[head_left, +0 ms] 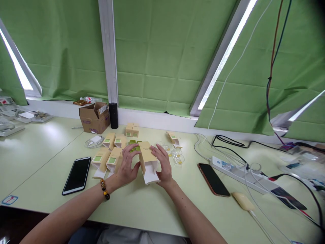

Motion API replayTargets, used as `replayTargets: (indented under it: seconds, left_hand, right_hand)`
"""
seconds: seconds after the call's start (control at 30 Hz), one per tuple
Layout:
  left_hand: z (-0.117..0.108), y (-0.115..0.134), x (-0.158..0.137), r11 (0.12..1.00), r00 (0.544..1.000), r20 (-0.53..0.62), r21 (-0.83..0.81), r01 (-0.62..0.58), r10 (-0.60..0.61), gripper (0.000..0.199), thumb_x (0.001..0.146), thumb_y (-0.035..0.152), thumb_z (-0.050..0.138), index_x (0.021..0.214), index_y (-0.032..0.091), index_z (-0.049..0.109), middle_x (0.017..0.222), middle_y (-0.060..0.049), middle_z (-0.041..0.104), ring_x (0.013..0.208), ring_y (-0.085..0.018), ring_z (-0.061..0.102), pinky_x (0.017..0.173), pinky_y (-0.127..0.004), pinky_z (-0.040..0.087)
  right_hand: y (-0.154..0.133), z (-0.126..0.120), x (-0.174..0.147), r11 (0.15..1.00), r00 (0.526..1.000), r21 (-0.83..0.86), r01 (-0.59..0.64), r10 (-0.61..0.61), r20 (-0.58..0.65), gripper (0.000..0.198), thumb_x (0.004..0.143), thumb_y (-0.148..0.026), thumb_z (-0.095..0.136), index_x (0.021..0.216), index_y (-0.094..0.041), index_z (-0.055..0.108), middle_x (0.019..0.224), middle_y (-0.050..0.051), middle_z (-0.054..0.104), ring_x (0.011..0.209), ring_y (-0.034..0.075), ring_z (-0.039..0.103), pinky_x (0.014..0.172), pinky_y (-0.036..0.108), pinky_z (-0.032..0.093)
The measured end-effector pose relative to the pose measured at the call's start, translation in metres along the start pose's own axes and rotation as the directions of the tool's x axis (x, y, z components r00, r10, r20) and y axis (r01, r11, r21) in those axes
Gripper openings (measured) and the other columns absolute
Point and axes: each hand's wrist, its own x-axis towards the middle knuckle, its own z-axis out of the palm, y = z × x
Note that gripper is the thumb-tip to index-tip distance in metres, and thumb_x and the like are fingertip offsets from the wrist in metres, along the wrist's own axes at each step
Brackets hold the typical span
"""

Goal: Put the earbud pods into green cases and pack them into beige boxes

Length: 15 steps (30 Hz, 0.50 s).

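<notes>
Between my two hands is a small tan cardboard box (147,154), tilted, its white-lined flap hanging open toward me. My left hand (130,165) grips it from the left, fingertips at its upper edge and thumb at its side. On the opposite side my right hand (164,166) grips it too, with the fingers over the top edge. Just left of my left hand stand several similar tan boxes (100,157) with green labels, the nearer ones with flaps open. Green pieces (132,142) lie partly hidden behind my left fingers. Beyond my right hand are several clear plastic cups (179,157).
A flattened-looking tan box (174,139) and two closed boxes (132,130) lie farther back. Phones flank the work area, one left (77,176), one right (213,179). A power strip (236,173) with cables runs along the right. At the back stand a carton (93,118) and a black cylinder (113,116).
</notes>
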Motion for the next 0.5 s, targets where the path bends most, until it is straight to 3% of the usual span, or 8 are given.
replayTargets:
  seconds: [0.13, 0.23, 0.37, 0.43, 0.5]
  left_hand:
    - [-0.001, -0.001, 0.0, 0.995, 0.997, -0.013, -0.074, 0.07, -0.071, 0.04, 0.096, 0.026, 0.065, 0.135, 0.025, 0.054, 0.143, -0.017, 0.06, 0.137, -0.034, 0.055, 0.115, -0.06, 0.045]
    - [0.0, -0.006, -0.002, 0.963, 0.976, 0.003, -0.158, 0.217, -0.22, 0.024, 0.104, 0.035, 0.056, 0.124, 0.023, 0.061, 0.119, -0.013, 0.072, 0.127, -0.031, 0.063, 0.113, -0.055, 0.047]
    - [0.002, -0.012, -0.001, 0.796, 0.862, 0.037, -0.366, 0.482, -0.505, 0.027, 0.111, 0.04, 0.044, 0.127, 0.022, 0.057, 0.078, -0.003, 0.072, 0.088, -0.024, 0.071, 0.097, -0.046, 0.053]
    - [0.003, -0.014, 0.001, 0.716, 0.805, 0.038, -0.434, 0.548, -0.593, 0.028, 0.107, 0.041, 0.055, 0.129, 0.023, 0.052, 0.077, 0.0, 0.07, 0.079, -0.021, 0.069, 0.088, -0.041, 0.054]
    - [0.003, -0.015, 0.003, 0.71, 0.797, -0.008, -0.46, 0.534, -0.604, 0.039, 0.097, 0.037, 0.073, 0.127, 0.025, 0.051, 0.087, -0.001, 0.07, 0.087, -0.021, 0.069, 0.089, -0.039, 0.053]
  right_hand:
    - [-0.003, 0.001, 0.002, 0.978, 0.987, 0.133, -0.159, 0.162, -0.018, 0.058, 0.093, -0.04, 0.071, 0.147, -0.026, 0.052, 0.142, 0.017, 0.067, 0.141, 0.039, 0.058, 0.112, 0.066, 0.053]
    - [-0.001, 0.005, 0.001, 0.886, 0.911, 0.265, -0.38, 0.409, -0.062, 0.054, 0.095, -0.041, 0.07, 0.143, -0.022, 0.055, 0.133, 0.019, 0.07, 0.124, 0.035, 0.069, 0.102, 0.056, 0.061]
    - [0.003, 0.011, 0.001, 0.744, 0.812, 0.445, -0.499, 0.581, -0.061, 0.056, 0.098, -0.044, 0.069, 0.145, -0.023, 0.048, 0.117, 0.016, 0.075, 0.106, 0.028, 0.075, 0.087, 0.044, 0.065]
    - [0.003, 0.012, 0.004, 0.702, 0.794, 0.502, -0.506, 0.606, -0.048, 0.06, 0.099, -0.045, 0.068, 0.15, -0.025, 0.04, 0.116, 0.014, 0.076, 0.104, 0.027, 0.075, 0.085, 0.042, 0.064]
    - [0.001, 0.011, 0.006, 0.679, 0.781, 0.519, -0.52, 0.624, -0.034, 0.063, 0.102, -0.044, 0.065, 0.153, -0.028, 0.032, 0.111, 0.012, 0.077, 0.099, 0.026, 0.076, 0.08, 0.04, 0.063]
